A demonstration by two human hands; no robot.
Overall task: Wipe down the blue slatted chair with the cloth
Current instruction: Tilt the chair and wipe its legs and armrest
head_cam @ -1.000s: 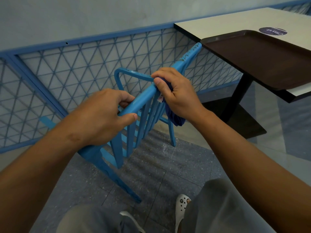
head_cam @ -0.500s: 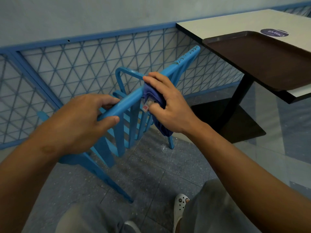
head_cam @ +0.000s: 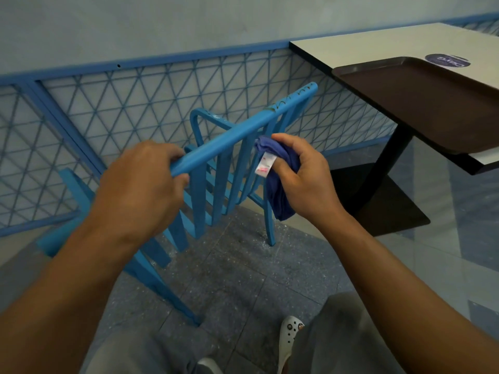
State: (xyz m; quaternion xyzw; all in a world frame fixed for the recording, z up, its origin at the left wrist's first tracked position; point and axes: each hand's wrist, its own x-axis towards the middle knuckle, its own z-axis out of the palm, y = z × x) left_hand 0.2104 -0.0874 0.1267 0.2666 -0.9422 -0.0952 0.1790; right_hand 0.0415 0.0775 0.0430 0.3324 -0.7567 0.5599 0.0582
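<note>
While tilted, rigid blue slatted chair (head_cam: pixel 243 133) held by left hand (head_cam: pixel 140 190) clamped on rail; soft cloth (head_cam: pixel 280 184) bunched in right hand (head_cam: pixel 305 182), fingers closed.

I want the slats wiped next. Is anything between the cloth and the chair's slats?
Nothing visible is. The right hand holds the cloth right beside the slats, just under the top rail, which the left hand grips further along.
</note>
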